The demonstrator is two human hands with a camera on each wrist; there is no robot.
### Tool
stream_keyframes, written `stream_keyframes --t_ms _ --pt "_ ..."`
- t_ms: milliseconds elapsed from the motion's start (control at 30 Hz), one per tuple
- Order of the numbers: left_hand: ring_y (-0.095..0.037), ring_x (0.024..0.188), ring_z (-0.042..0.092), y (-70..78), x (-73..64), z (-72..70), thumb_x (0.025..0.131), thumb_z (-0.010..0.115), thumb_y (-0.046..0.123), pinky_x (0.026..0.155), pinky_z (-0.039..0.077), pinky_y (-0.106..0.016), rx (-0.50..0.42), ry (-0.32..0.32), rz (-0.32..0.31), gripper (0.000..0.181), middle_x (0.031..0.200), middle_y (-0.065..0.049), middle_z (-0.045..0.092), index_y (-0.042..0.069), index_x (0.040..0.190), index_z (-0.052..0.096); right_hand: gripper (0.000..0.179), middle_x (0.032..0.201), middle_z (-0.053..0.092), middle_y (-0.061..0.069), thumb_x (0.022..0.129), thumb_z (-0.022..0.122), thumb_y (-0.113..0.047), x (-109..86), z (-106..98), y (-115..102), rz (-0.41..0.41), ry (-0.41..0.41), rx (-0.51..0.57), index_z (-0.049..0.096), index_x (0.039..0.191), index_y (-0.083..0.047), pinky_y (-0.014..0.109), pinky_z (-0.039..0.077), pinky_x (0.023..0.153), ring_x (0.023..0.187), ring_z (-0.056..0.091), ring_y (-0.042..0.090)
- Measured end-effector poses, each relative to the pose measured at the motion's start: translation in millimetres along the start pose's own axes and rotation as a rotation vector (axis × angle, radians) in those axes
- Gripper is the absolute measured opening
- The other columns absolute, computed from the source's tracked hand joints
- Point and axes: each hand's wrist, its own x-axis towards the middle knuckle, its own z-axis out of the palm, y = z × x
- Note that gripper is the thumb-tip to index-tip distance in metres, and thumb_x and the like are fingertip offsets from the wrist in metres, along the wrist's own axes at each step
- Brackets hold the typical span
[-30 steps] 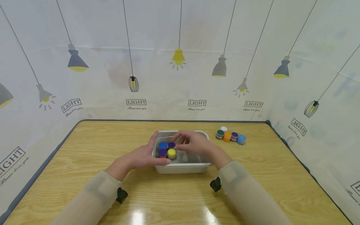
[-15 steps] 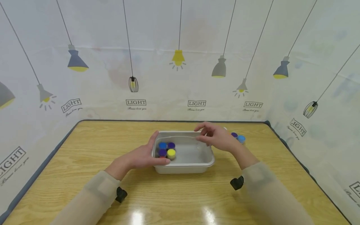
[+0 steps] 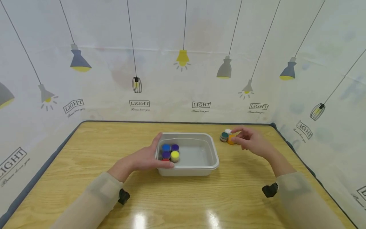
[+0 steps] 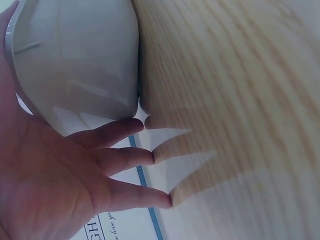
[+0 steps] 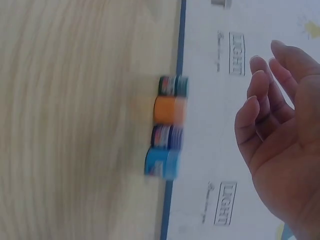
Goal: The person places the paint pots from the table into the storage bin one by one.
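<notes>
A pale grey plastic tub [image 3: 187,172] stands on the table, with several small paint jars at its left end. Among them are a yellow-lidded paint jar [image 3: 175,156] and a blue-lidded one [image 3: 166,148]. My left hand [image 3: 144,158] rests against the tub's left end, thumb along the near rim. In the left wrist view its other fingers [image 4: 125,159] stretch out straight beside the tub wall [image 4: 90,55]. Over the loose paint jars at the back right, my right hand [image 3: 251,141] hovers with bent fingers and holds nothing. It hides some jars in the head view.
The loose jars stand in a row: green [image 5: 173,86], orange [image 5: 170,110], purple [image 5: 167,137] and light blue [image 5: 162,162]. A white-lidded jar [image 3: 227,131] is behind them. A wall sheet printed with lamps rises behind the wooden table [image 3: 177,200].
My right hand has moved from inside the tub, by the jars there, out to the right over the loose jars. My left hand stays at the tub's left end.
</notes>
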Motion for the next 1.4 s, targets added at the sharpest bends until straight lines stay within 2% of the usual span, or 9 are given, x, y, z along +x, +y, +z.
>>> stream_keyframes --t_ms 167,333,533,800,933,1233,1400 --pt "-0.044 0.15 0.053 -0.3 1.1 0.2 0.081 0.082 0.077 0.126 0.039 -0.065 -0.003 -0.002 0.0 0.146 0.172 -0.028 0.04 0.025 0.176 -0.015 0.042 0.107 0.071 0.015 0.109 0.072 -0.035 -12.0 -14 23 0.057 0.02 -0.065 0.064 0.142 -0.01 0.039 0.056 0.067 0.077 0.065 0.034" --pt "-0.044 0.15 0.052 -0.6 2.5 1.5 0.082 0.083 0.076 0.126 0.038 -0.066 -0.021 -0.006 0.007 0.145 0.172 -0.027 0.04 0.025 0.176 -0.015 0.044 0.109 0.07 0.024 0.11 0.07 -0.035 -22.2 -22 43 0.075 0.035 -0.101 0.063 0.143 -0.007 0.041 0.056 0.066 0.078 0.063 0.042" --pt "-0.044 0.152 0.05 -1.3 2.4 1.6 0.082 0.083 0.076 0.127 0.037 -0.065 -0.033 -0.003 0.005 0.145 0.173 -0.027 0.038 0.025 0.176 -0.014 0.047 0.109 0.071 0.022 0.111 0.068 -0.038 -26.7 -27 64 0.111 0.041 -0.105 0.062 0.147 -0.008 0.04 0.056 0.067 0.077 0.065 0.035" --pt "-0.044 0.154 0.048 -2.4 2.3 1.1 0.082 0.083 0.076 0.127 0.036 -0.065 -0.04 -0.006 0.002 0.145 0.174 -0.028 0.037 0.027 0.176 -0.016 0.047 0.108 0.071 0.018 0.113 0.065 -0.037 -20.9 -32 89 0.175 0.054 -0.12 0.06 0.15 -0.009 0.038 0.057 0.068 0.076 0.065 0.028" --pt "-0.044 0.152 0.05 -2.5 2.3 1.0 0.082 0.083 0.075 0.127 0.037 -0.065 -0.035 -0.002 0.004 0.145 0.172 -0.029 0.039 0.027 0.176 -0.016 0.045 0.106 0.069 0.019 0.114 0.062 -0.035 -17.2 -34 94 0.183 0.05 -0.129 0.059 0.152 -0.009 0.038 0.056 0.066 0.074 0.064 0.027" --pt "-0.044 0.151 0.052 -3.2 0.9 0.1 0.082 0.083 0.076 0.127 0.038 -0.063 -0.018 0.005 -0.001 0.144 0.171 -0.03 0.041 0.026 0.176 -0.015 0.048 0.121 0.07 0.023 0.117 0.056 -0.031 -5.1 -35 102 0.184 0.034 -0.111 0.053 0.161 -0.01 0.036 0.053 0.063 0.073 0.061 0.025" --pt "-0.044 0.152 0.051 -2.9 -0.6 0.5 0.082 0.082 0.076 0.127 0.038 -0.063 -0.018 0.004 0.002 0.144 0.172 -0.029 0.04 0.026 0.176 -0.016 0.05 0.113 0.069 0.02 0.117 0.056 -0.032 0.6 -34 104 0.182 0.012 -0.133 0.053 0.162 -0.011 0.034 0.048 0.059 0.067 0.059 0.022"
